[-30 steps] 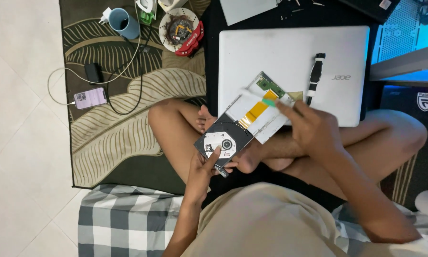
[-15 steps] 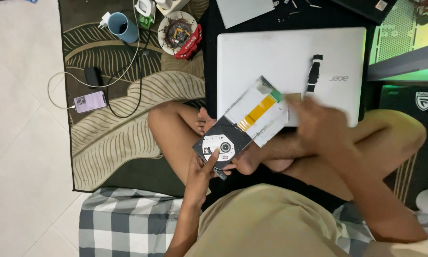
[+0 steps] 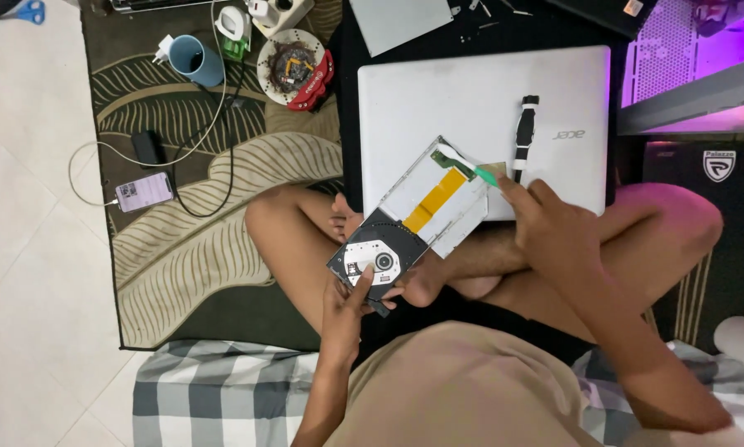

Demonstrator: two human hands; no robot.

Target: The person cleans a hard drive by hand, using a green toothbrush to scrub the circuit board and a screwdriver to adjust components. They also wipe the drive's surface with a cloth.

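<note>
Opened optical disc drive sits tilted over the person's crossed legs, black tray end with round spindle low, pale metal casing with an orange flat ribbon up toward the laptop. Left hand pinches the black end, fingers clamped on its lower edge. Right hand, blurred half a second ago, now sits steady, fingers closed on a thin green pry tool touching the casing's top corner. Closed silver laptop lies just behind, a black-handled tool on its lid. Leaf-patterned rug to the left carries a phone, cables and a blue mug, well apart.
</note>
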